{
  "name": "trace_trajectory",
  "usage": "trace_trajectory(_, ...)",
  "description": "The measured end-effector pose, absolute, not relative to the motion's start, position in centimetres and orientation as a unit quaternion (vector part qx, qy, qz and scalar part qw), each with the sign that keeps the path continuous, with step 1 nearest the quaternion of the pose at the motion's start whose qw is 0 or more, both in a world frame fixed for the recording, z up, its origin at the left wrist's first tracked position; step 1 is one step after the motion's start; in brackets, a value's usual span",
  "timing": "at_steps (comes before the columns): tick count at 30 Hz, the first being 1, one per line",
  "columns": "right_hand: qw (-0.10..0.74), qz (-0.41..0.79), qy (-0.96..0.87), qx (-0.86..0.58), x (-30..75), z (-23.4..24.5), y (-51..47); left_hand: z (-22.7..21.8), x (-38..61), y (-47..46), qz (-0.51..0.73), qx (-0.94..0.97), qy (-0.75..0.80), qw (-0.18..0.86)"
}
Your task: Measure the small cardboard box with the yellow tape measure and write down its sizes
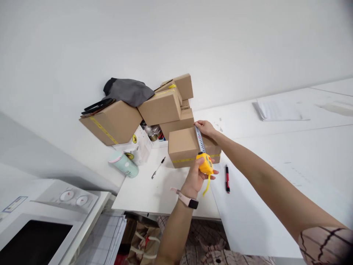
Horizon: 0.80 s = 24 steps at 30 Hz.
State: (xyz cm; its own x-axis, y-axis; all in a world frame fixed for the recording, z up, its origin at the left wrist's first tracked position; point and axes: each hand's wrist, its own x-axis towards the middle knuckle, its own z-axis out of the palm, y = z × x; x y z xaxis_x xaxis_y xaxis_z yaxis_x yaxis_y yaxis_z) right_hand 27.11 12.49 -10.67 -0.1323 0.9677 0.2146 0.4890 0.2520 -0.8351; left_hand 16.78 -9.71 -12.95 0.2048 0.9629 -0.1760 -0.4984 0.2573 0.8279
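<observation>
My left hand [196,175] is closed round the yellow case of a tape measure [205,163], whose yellow wrist strap dangles below. The silver blade runs out of the case across the top of a closed cardboard box [182,141]. At the box's far edge, my right hand [205,127] pinches the blade's end between its fingers. The box lies flat on the white table [171,195], with a yellow tape strip along its front side. My right forearm hides part of the box's right side.
More cardboard boxes [160,108] are stacked behind, a grey cloth [129,92] on top. A mint tumbler [125,163] and a pen [158,168] lie left; a red-and-black pen [227,179] lies right. Papers [278,109] rest far right. A microwave [41,224] stands lower left.
</observation>
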Motion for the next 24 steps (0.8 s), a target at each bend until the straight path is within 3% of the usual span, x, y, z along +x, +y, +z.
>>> trace_trajectory(4, 0.303, 0.180, -0.755, -0.553, 26.5, -11.7, 14.4, -12.6, 17.1, -7.4, 0.524, 0.274, 0.376, 0.713)
trace_trajectory(10, 0.250, 0.111, -0.781, -0.562, 26.3, -12.6, 15.2, -13.0, 17.4, -6.6, 0.526, 0.264, 0.372, 0.718)
trace_trajectory(24, 0.257, 0.177, -0.769, -0.557, 26.2, -11.9, 14.7, -13.1, 18.3, -8.0, 0.529, 0.271, 0.396, 0.700)
